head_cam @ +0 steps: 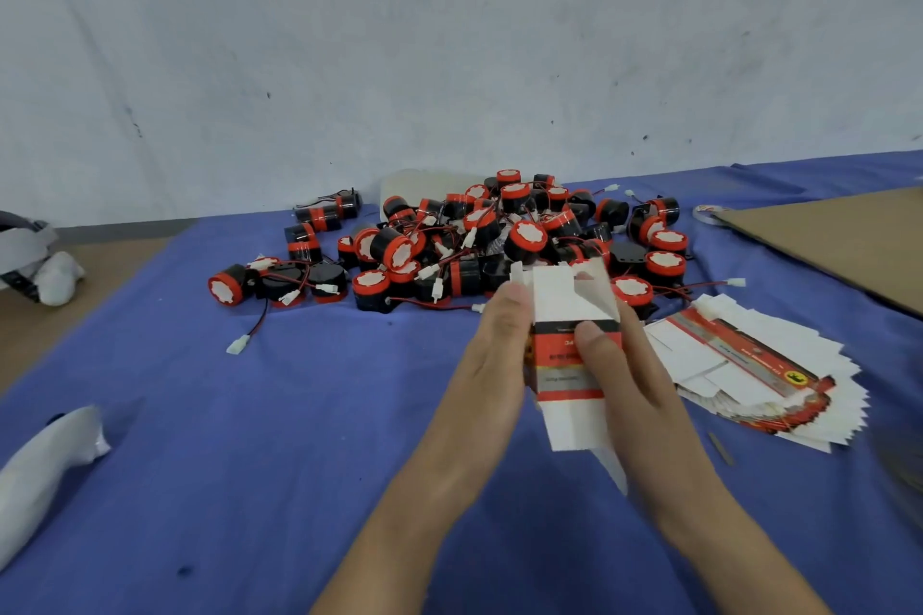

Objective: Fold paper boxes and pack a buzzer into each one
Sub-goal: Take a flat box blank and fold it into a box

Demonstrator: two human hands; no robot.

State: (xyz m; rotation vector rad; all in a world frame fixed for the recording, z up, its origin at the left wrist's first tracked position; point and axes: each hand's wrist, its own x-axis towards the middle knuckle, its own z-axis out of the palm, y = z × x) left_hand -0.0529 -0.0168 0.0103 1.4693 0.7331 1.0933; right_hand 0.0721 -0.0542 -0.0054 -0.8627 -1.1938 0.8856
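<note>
A white, red and black paper box (567, 305) is held up over the blue cloth, its top and bottom flaps unfolded. My left hand (492, 355) grips its left side, fingers hidden behind it. My right hand (627, 365) holds its right side, thumb pressed on the red printed band. Behind the box lies a heap of black-and-red buzzers (499, 235) with thin red and black wires and white plugs. A fanned stack of flat box blanks (754, 370) lies to the right of my hands.
The blue cloth (279, 439) covers the work surface. A brown cardboard sheet (839, 245) lies at the far right, a tape roll (709, 215) by its edge. White wrapped bundles sit at the lower left (45, 469) and far left (57, 277). A grey wall rises behind.
</note>
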